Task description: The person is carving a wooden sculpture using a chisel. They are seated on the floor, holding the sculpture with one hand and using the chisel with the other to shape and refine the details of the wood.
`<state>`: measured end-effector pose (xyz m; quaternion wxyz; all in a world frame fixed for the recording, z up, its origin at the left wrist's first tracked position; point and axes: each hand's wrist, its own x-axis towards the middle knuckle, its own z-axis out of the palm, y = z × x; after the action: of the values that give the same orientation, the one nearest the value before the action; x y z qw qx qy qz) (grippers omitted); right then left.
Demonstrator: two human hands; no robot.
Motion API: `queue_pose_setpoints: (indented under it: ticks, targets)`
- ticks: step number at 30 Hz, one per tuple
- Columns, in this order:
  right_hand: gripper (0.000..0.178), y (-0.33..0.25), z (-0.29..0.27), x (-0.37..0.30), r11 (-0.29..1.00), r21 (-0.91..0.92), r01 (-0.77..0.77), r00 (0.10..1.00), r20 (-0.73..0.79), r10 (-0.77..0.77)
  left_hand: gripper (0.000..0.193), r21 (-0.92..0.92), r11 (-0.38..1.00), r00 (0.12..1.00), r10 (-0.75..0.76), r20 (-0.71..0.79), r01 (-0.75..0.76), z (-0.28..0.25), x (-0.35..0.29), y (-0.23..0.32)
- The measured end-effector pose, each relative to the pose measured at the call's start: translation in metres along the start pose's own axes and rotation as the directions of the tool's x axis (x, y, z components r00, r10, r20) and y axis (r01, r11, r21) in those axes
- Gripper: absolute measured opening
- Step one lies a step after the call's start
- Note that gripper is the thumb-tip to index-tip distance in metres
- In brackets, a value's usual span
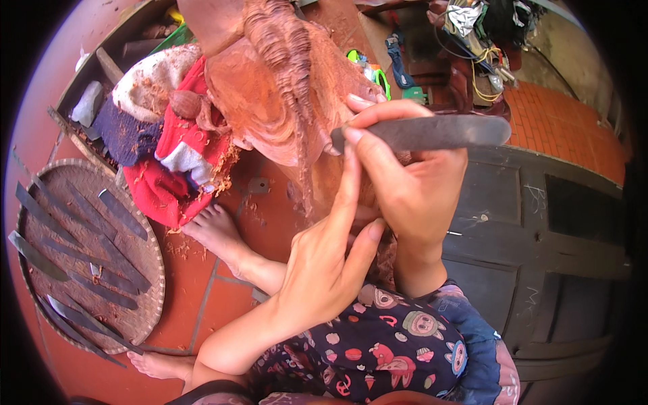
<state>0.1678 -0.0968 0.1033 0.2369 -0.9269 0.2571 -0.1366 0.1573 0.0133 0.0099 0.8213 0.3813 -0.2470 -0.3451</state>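
Observation:
A large reddish-brown wood carving [253,88] with curved grooves and a ridged, rope-like band stands before me. My right hand [422,185] is closed around a flat, dark carving chisel [449,132] with a rounded end pointing right. The tool's other end meets the carving near its right side. My left hand [317,266] is open, its index finger stretched up to the working end and its thumb apart. Its other fingers are partly hidden. Whether that index fingertip presses on the chisel or the wood, I cannot tell.
Several flat chisels lie in a round woven tray [158,270] at the left. Red, white and navy cloths [155,189], sprinkled with shavings, are bunched beside the carving, near a wooden box [108,64]. A dark panelled door-like board [482,196] lies at right. My bare feet [216,233] rest on red tiles.

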Motion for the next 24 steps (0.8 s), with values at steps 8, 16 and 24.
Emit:
queue_pose_setpoints:
  ticks: [8,16,24]
  targets:
    - [0.008,-0.002,-0.002,0.001,0.999,0.018,0.04,0.997,0.072,-0.042,0.075,-0.034,0.979,0.976,-0.196,0.097,0.2,-0.007,0.001,0.006]
    - [0.007,-0.001,-0.01,0.006,0.997,-0.033,0.065,0.99,0.128,-0.06,0.076,-0.012,0.995,0.993,-0.097,0.062,0.098,-0.006,0.003,0.002]
    - [0.008,-0.003,-0.012,0.011,0.982,-0.104,0.156,0.978,0.158,-0.139,0.075,0.002,0.997,0.997,-0.078,0.022,0.078,-0.001,0.004,0.001]
